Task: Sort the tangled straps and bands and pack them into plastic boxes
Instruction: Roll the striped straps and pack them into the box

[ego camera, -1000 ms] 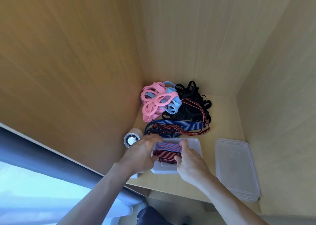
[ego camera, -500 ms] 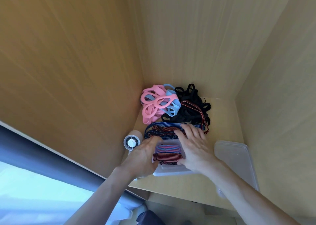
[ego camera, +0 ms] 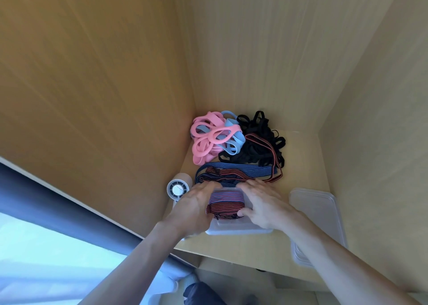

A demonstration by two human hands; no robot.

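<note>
Here the strap [ego camera: 225, 201] is pressed into the box [ego camera: 231, 229] at the shelf's [ego camera: 301, 165] front edge.
It is flanked by the left hand [ego camera: 196, 204] and right hand [ego camera: 262, 202], fingers seemingly straight; loose ends should be tucked below the rim.

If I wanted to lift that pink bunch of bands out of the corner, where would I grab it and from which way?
Probably pinch one of the open loops on top of the pink bands, coming from above and the front. The left wall and back wall block those sides, and the light blue bands tangle in from the right.
</note>
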